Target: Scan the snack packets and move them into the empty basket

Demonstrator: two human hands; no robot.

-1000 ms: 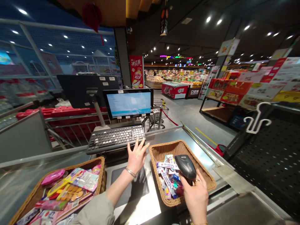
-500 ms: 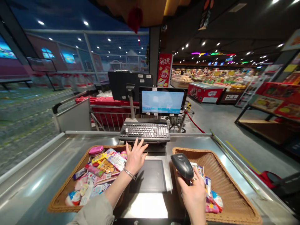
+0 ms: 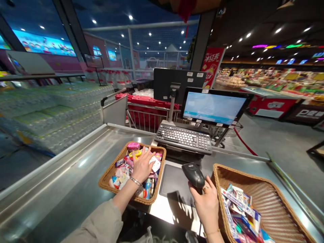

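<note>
My left hand (image 3: 143,165) is over the left wicker basket (image 3: 106,177), fingers spread across the packets in it. That basket holds many small packaged sweets, among them a pink case (image 3: 133,146) at its far corner. Whether the fingertips touch the packets I cannot tell. My right hand (image 3: 208,199) grips a black barcode scanner (image 3: 193,174), raised beside the right wicker basket (image 3: 280,190). Several candy packets (image 3: 243,211) lie in the near left part of that basket.
Between the baskets is a dark flat plate (image 3: 172,180) set in the metal counter (image 3: 83,168). Behind it stand a keyboard (image 3: 183,136), a lit monitor (image 3: 214,108) and a second screen (image 3: 179,84) seen from behind. A trolley (image 3: 115,109) is beyond the counter.
My view has turned to the left. My left hand has moved from near the keyboard to above the left basket's packets. The scanner, still in my right hand, has shifted left of the right basket.
</note>
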